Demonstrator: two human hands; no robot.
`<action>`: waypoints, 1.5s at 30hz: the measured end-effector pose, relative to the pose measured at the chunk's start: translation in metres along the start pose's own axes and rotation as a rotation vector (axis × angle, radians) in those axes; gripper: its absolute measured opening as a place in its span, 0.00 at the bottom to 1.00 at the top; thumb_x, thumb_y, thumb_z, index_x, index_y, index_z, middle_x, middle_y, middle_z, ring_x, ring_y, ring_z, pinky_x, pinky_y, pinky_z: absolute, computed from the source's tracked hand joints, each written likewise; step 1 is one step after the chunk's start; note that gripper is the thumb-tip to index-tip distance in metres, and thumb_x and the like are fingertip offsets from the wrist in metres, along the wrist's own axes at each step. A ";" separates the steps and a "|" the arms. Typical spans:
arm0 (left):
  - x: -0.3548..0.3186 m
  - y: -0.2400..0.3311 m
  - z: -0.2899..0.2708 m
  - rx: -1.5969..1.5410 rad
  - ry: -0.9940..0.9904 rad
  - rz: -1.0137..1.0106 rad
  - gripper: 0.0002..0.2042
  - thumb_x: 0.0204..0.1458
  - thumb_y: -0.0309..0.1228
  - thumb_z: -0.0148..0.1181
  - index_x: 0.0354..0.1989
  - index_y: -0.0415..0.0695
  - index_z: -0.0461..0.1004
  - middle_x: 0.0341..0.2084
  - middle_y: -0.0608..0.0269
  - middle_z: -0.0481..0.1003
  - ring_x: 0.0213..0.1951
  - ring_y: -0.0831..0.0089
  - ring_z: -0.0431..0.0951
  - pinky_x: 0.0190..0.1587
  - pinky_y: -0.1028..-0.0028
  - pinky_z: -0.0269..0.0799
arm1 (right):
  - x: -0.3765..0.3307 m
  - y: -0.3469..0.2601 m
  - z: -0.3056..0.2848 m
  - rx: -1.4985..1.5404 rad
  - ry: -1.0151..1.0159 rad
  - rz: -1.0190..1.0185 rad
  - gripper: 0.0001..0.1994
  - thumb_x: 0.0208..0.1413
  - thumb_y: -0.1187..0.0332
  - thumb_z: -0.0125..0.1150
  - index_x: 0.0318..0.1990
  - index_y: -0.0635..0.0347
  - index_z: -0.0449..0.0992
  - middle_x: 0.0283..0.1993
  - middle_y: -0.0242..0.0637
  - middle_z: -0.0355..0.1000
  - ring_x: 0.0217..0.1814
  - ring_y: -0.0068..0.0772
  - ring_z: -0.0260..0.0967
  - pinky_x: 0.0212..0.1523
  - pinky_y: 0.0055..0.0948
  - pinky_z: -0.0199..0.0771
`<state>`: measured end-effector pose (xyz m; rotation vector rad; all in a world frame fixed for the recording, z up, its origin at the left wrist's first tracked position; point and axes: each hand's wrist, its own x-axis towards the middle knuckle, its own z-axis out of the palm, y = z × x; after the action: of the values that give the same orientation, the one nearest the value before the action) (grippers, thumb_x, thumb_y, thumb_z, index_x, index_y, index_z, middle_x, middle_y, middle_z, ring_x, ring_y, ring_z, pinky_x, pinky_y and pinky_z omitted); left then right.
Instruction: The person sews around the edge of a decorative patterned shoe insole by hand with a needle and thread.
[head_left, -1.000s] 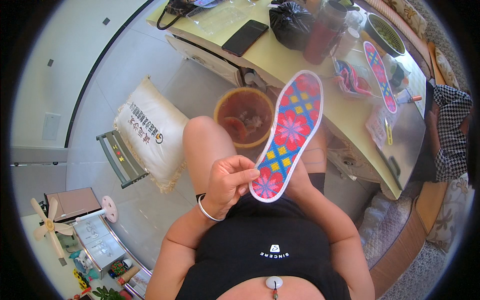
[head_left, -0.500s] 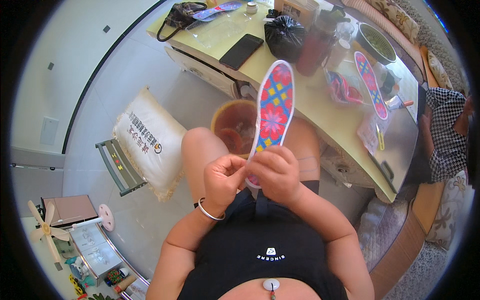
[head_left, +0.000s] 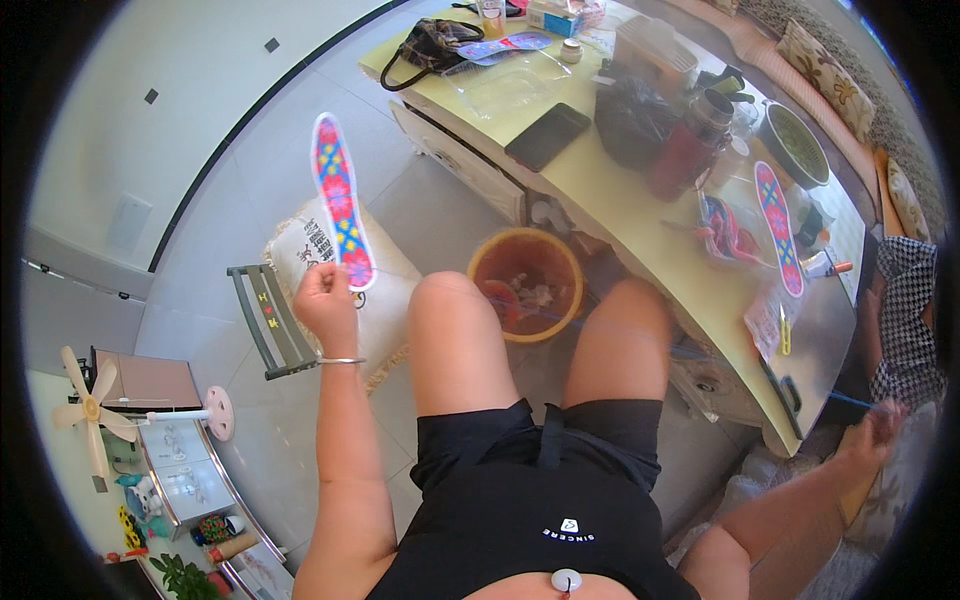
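Note:
My left hand (head_left: 328, 300) is closed on the lower end of a cross-stitched insole (head_left: 340, 195), raised to the left of my knees. Red-pink flowers, blue bands and yellow patches fill its white-edged face. Far out to the right, my right hand (head_left: 876, 432) is closed and somewhat blurred, gripping a blue thread (head_left: 848, 399). Faint stretches of thread cross over my knees between the hands. Whether a needle is in the right fingers cannot be made out. A matching insole (head_left: 778, 230) lies on the table.
The glass-topped table (head_left: 630, 230) bears a phone (head_left: 548, 137), a dark red flask (head_left: 690, 150), a basin (head_left: 796, 145), a yellow cutter (head_left: 784, 332) and a bag of threads (head_left: 735, 235). A bin (head_left: 575, 290) stands beyond my knees. A person in a checked garment (head_left: 908, 310) is at right.
The hands were together at the insole; now they are wide apart. The left hand has carried the insole left, while the right has swung far right with the blue thread. The view has shifted.

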<state>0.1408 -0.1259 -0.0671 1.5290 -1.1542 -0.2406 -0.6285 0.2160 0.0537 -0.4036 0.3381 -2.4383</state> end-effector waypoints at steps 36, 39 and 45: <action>-0.135 0.152 0.043 -0.702 -0.815 -0.520 0.03 0.50 0.21 0.63 0.31 0.35 0.74 0.20 0.64 0.75 0.18 0.83 0.69 0.21 0.85 0.63 | -0.193 0.427 0.141 -1.380 -0.978 -0.266 0.06 0.44 0.77 0.62 0.30 0.59 0.72 0.23 0.37 0.67 0.24 0.39 0.68 0.24 0.33 0.68; -0.136 0.153 0.044 -0.700 -0.812 -0.508 0.04 0.51 0.21 0.63 0.31 0.35 0.74 0.20 0.64 0.75 0.18 0.83 0.69 0.21 0.85 0.63 | -0.193 0.428 0.139 -1.390 -0.993 -0.290 0.06 0.44 0.77 0.62 0.30 0.59 0.71 0.23 0.36 0.66 0.23 0.38 0.67 0.23 0.33 0.67; -0.136 0.152 0.044 -0.637 -0.807 -0.444 0.03 0.51 0.21 0.63 0.31 0.35 0.74 0.20 0.65 0.75 0.18 0.84 0.69 0.20 0.85 0.64 | -0.194 0.430 0.138 -1.455 -1.035 -0.314 0.08 0.40 0.76 0.63 0.29 0.58 0.70 0.22 0.34 0.64 0.23 0.36 0.66 0.22 0.32 0.66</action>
<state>-0.0367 -0.0307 -0.0120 1.0881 -1.1428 -1.4811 -0.1959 -0.0099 -0.0027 -2.2488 1.5441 -1.4321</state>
